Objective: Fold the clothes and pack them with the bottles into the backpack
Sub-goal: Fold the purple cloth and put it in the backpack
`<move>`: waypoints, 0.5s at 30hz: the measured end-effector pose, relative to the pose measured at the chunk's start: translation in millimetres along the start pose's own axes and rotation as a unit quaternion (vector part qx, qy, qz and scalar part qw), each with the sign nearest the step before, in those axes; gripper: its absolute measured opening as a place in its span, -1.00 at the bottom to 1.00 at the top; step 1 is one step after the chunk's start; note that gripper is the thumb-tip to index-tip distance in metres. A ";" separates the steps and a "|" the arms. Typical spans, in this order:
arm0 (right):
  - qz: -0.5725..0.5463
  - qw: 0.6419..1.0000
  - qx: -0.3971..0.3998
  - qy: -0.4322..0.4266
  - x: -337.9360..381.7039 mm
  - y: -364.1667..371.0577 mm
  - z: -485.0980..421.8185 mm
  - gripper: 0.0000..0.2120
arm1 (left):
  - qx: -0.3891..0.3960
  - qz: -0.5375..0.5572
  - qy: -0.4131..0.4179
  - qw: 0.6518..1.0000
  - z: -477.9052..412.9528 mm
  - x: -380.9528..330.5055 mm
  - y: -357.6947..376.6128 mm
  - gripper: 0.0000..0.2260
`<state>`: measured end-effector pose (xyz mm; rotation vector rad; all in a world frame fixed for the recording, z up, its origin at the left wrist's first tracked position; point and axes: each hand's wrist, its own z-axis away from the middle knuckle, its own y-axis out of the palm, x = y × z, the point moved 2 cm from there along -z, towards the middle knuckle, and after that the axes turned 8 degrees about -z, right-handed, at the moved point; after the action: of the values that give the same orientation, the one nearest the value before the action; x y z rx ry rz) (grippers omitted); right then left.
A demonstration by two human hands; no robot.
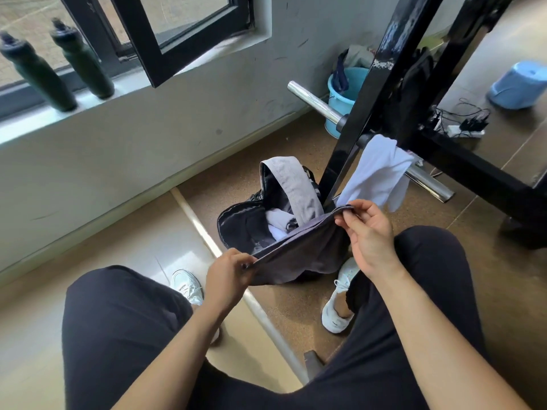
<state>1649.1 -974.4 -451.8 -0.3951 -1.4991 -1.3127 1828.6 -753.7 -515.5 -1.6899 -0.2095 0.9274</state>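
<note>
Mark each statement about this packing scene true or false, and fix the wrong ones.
1. The left hand and right hand both pinch the dark grey garment. True.
2. The green bottles sit inside the backpack. False: they stand on the window sill.
3. The backpack is zipped shut. False: it lies open, with white clothing showing inside.
4. A white cloth hangs over the chrome bar. True.
</note>
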 end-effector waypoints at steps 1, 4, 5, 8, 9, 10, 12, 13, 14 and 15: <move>0.043 0.999 -0.005 -0.002 -1.7 -2.5 -2.0 -0.77 | -0.020 -0.002 -0.005 1.000 -2.6 3.5 -6.1 -0.90; 0.198 0.980 -0.019 -0.031 -8.4 -5.8 -4.7 -0.75 | -0.067 -0.017 -0.009 0.998 -6.9 11.0 -22.7 -0.87; 0.233 0.971 -0.029 -0.038 -10.1 -6.8 -5.2 -0.79 | -0.080 -0.025 -0.008 0.996 -7.6 12.7 -27.4 -0.86; 0.312 0.947 -0.052 -0.060 -12.4 -11.2 -7.9 -0.89 | -0.105 -0.050 0.007 0.993 -9.5 15.9 -40.9 -0.86; 0.341 0.936 -0.051 -0.075 -11.9 -11.8 -8.5 -0.89 | -0.106 -0.064 0.011 0.992 -10.1 16.8 -44.4 -0.86; 0.370 0.923 -0.047 -0.090 -11.4 -12.1 -8.5 -0.91 | -0.102 -0.080 0.013 0.992 -10.5 17.5 -47.5 -0.87; 0.423 0.898 -0.037 -0.116 -10.6 -10.8 -7.0 -0.94 | -0.089 -0.108 0.001 0.990 -10.3 20.3 -51.0 -0.90; 0.438 0.890 -0.035 -0.125 -10.4 -10.0 -6.1 -0.94 | -0.078 -0.117 -0.013 0.990 -10.1 21.8 -52.5 -0.93; 0.444 0.886 -0.034 -0.129 -10.7 -9.7 -5.9 -0.94 | -0.068 -0.121 -0.032 0.990 -9.8 23.5 -53.5 -0.96; 0.447 0.884 -0.035 -0.130 -10.8 -9.6 -5.6 -0.93 | -0.062 -0.124 -0.051 0.989 -9.4 24.9 -54.1 -0.96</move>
<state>1648.4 -978.5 -466.7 -1.1848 -1.2174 -0.5752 1868.8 -727.8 -478.9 -1.6844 -0.5443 0.8278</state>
